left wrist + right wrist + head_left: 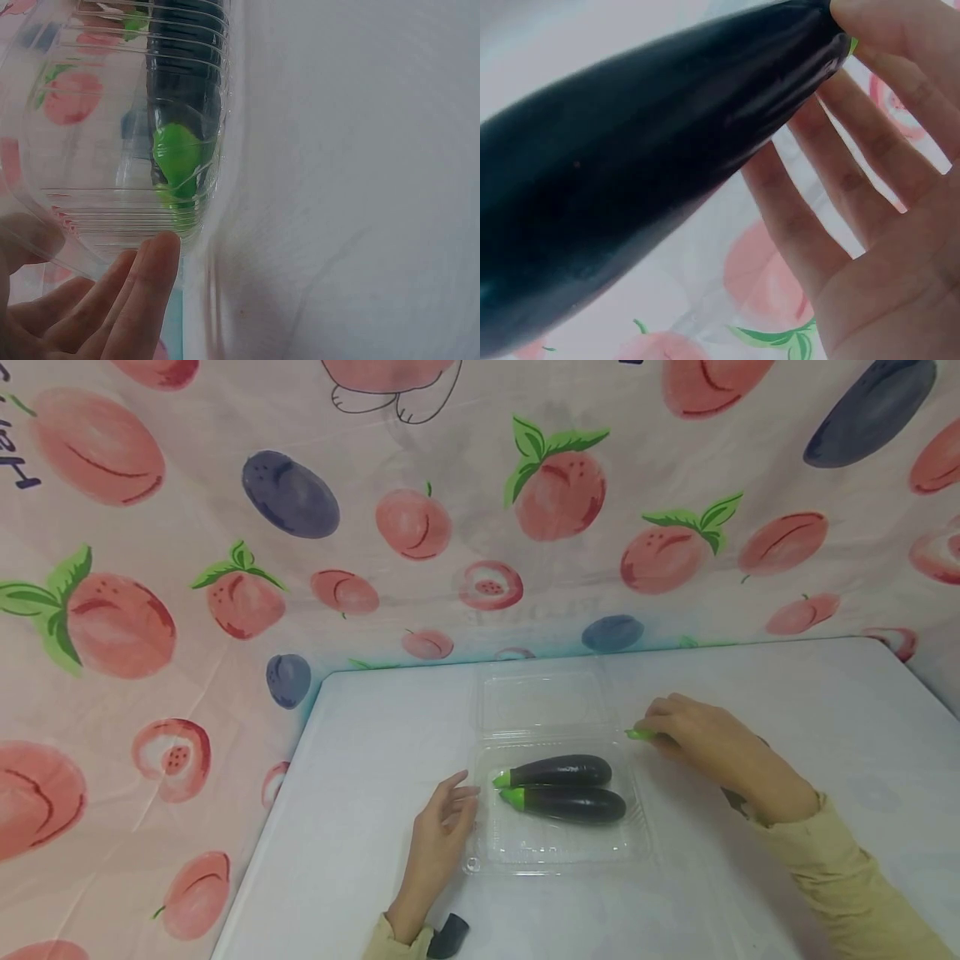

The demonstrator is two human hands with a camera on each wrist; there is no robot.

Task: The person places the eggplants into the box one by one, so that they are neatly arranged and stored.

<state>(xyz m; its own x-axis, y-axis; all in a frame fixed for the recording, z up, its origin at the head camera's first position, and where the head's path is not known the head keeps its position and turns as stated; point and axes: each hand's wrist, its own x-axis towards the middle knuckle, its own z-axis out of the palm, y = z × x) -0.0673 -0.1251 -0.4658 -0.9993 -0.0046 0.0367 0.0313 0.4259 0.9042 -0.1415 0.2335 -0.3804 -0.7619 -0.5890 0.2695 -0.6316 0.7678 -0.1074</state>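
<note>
Two dark eggplants, a rear one (562,771) and a front one (577,805), lie side by side in a clear plastic clamshell container (555,852), green stem ends to the left. My left hand (442,822) is at the container's left side, fingers extended; in the left wrist view its fingertips (161,251) touch the clear wall. To the right of the container, my right hand (701,739) holds another eggplant (652,150) near its stem end, between thumb and fingers. In the head view most of that eggplant is hidden under the hand and wrist; its green tip shows.
The container's clear lid (543,702) lies folded back behind its base. Everything rests on a white table (360,760). A fruit-printed cloth (465,527) hangs behind the table and along its left side. A black strap (448,937) is by the left sleeve.
</note>
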